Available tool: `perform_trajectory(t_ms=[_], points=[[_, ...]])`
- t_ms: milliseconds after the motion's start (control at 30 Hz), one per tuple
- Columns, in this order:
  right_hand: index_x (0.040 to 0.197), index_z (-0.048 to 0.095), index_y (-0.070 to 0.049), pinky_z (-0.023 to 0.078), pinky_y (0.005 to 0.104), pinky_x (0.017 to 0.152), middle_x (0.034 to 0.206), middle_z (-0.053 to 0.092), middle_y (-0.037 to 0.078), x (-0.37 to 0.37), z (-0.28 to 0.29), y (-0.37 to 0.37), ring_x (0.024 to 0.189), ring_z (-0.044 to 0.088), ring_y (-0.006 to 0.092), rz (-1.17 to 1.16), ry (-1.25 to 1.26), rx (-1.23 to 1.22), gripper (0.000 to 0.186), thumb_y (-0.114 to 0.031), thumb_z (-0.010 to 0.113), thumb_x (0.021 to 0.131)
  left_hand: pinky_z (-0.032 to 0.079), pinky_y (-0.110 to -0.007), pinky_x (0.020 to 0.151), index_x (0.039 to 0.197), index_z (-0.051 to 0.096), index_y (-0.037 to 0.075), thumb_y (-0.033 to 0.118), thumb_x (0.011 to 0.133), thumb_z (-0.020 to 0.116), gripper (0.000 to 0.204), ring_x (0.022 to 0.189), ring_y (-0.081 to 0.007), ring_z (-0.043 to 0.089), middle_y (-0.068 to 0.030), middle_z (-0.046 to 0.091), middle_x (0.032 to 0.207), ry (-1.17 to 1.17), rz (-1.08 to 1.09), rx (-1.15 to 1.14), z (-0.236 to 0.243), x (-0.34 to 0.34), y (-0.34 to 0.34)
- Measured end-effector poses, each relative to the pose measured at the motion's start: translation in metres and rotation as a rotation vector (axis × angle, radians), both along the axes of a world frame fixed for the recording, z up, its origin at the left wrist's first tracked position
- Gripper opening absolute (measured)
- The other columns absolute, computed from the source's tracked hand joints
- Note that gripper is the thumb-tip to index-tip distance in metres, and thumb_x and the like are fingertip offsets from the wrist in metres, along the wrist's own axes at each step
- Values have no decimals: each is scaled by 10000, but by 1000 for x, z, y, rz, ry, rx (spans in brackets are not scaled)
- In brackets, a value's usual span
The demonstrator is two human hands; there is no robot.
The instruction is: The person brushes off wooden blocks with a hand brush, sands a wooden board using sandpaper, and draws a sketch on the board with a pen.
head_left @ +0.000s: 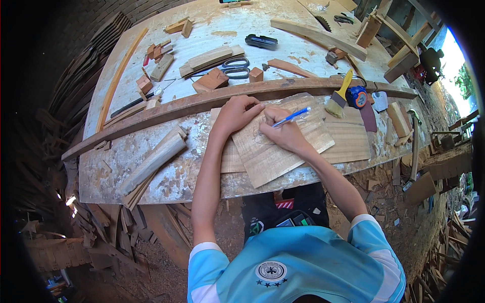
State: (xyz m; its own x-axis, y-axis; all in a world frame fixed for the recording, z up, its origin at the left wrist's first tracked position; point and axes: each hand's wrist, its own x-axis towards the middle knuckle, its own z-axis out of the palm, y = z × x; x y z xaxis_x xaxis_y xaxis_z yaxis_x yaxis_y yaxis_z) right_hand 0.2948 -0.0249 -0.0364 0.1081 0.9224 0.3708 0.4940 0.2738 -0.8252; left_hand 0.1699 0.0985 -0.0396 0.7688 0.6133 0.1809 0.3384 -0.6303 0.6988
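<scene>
I count one pen [291, 117], one brush [337, 98], one tape measure [357, 96], one pair of scissors [234, 67] (far side), and two hands of mine, left [235, 114] and right [284, 134].

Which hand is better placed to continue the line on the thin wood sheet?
Probably the right hand: it holds the blue pen with its tip on the thin wood sheet. The left hand presses the sheet flat.

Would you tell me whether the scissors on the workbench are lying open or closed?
Closed. The scissors lie flat on the workbench, their two grey handle loops side by side and touching, with the blades together, partly tucked under a wooden block.
</scene>
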Motion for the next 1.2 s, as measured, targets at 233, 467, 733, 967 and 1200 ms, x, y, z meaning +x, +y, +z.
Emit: perform_trajectory(t_ms=[233, 467, 733, 967, 1200], points=[[657, 345, -7, 323, 366, 535, 606, 371, 92, 0, -3, 0, 560, 391, 206, -7, -30, 70, 256, -69, 586, 713, 480, -333, 747, 965, 674, 7, 227, 854, 608, 255, 806, -244, 633, -148, 670, 874, 2, 10, 11, 3, -1, -3], [653, 341, -6, 322, 360, 542, 602, 369, 85, 0, -1, -2, 573, 396, 203, -9, 14, 22, 254, -60, 582, 711, 482, -334, 752, 968, 675, 8, 220, 852, 609, 250, 818, -249, 634, -148, 669, 885, -3, 16, 10, -1, -1, -3], [645, 332, -5, 323, 363, 549, 610, 363, 90, 1, -2, 1, 576, 392, 210, 25, -49, 100, 257, -53, 579, 703, 483, -335, 755, 964, 670, -3, 217, 856, 604, 254, 825, -250, 635, -156, 669, 897, 7, -4, 13, 1, -1, 0], [656, 335, -5, 326, 376, 553, 615, 366, 101, 0, -2, -1, 578, 400, 231, 16, -36, 99, 248, -53, 573, 705, 482, -334, 752, 960, 671, -3, 221, 856, 610, 254, 819, -249, 635, -155, 670, 894, -17, -23, 7, 1, -2, 0], [660, 333, -7, 327, 378, 555, 614, 357, 99, 2, -1, -3, 585, 395, 228, 18, -25, 59, 250, -51, 574, 708, 478, -333, 744, 959, 668, -3, 222, 855, 609, 255, 822, -248, 633, -154, 667, 891, -24, -21, 2, -1, 1, -3]])
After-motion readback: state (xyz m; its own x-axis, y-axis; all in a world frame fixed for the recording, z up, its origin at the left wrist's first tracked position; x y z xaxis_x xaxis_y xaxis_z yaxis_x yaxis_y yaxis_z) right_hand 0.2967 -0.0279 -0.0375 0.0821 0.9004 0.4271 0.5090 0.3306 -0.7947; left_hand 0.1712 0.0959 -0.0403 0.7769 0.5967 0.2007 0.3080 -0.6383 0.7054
